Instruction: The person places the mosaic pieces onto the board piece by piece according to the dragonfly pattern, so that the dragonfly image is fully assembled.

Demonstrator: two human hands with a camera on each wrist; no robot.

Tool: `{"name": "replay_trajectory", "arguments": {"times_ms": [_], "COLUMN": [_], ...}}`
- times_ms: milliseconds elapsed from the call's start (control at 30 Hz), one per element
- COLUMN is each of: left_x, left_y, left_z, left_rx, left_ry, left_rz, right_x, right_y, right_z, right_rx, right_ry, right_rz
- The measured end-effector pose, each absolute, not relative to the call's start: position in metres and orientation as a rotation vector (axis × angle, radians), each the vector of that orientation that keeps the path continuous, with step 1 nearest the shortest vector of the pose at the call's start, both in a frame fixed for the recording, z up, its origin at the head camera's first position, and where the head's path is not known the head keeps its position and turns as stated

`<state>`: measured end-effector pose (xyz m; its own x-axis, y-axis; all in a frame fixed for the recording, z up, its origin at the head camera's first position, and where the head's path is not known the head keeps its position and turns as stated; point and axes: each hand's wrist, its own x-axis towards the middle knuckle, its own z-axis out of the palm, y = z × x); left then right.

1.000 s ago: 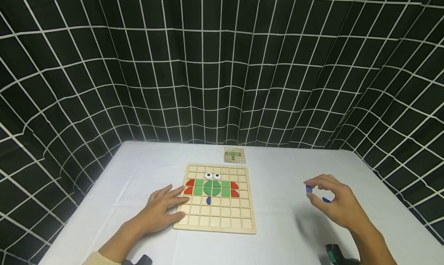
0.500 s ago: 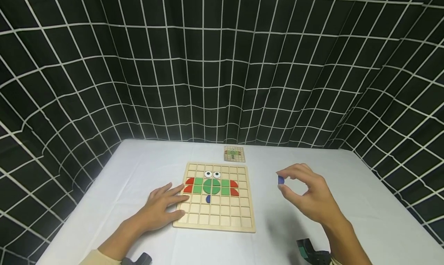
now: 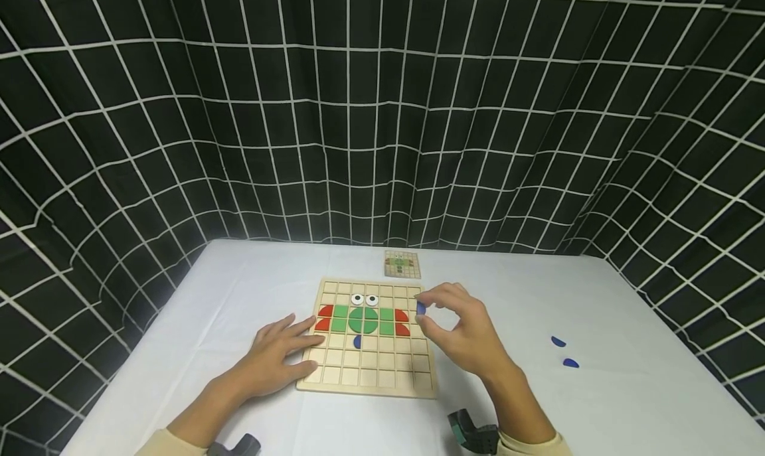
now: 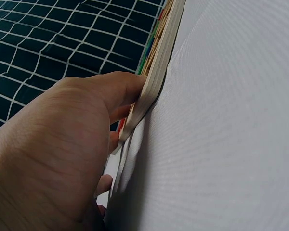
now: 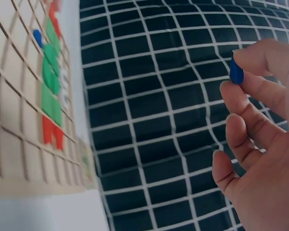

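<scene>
A square wooden grid board point(image 3: 388, 380) lies on the white table, with green, red and eye-printed pieces and one blue half-circle point(image 3: 357, 342) in its cells. My left hand point(image 3: 277, 360) rests with extended fingers on the board's left edge; the left wrist view shows its thumb touching the rim point(image 4: 156, 82). Over the board's right edge, my right hand point(image 3: 469, 330) pinches another blue half-circle piece point(image 3: 421, 308) between thumb and forefinger. In the right wrist view this piece point(image 5: 236, 72) is held clear of the board, the other fingers loosely bent.
Two loose blue half-circles point(image 3: 558, 341) lie on the table to the right. Behind the board is a small picture card point(image 3: 402, 264) of a similar pattern. A dark curtain point(image 3: 370, 111) with white grid lines stands behind the table point(image 3: 508, 403) and at its sides.
My right hand has carried the pinched blue half-circle left from the table's right side to the board's right edge. Two loose half-circles now show fully. My left hand stays put.
</scene>
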<state>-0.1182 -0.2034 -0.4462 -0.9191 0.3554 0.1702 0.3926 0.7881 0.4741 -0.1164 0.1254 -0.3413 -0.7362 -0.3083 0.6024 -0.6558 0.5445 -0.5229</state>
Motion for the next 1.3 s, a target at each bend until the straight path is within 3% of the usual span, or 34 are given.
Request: {"name": "replay_trajectory", "arguments": {"times_ms": [600, 1300], "left_x": [-0.119, -0.118], "left_y": [-0.204, -0.205], "left_z": [-0.446, -0.445], "left_rx": [-0.615, -0.631], "left_ry": [-2.887, -2.891], "left_rz": [-0.789, -0.770], "right_x": [-0.135, -0.142], "right_y": [0.065, 0.055], "right_z": [-0.389, -0.426], "right_rx": [0.627, 0.695], "right_ry": [-2.517, -2.773], "right_rz": [1.243, 0.955]}}
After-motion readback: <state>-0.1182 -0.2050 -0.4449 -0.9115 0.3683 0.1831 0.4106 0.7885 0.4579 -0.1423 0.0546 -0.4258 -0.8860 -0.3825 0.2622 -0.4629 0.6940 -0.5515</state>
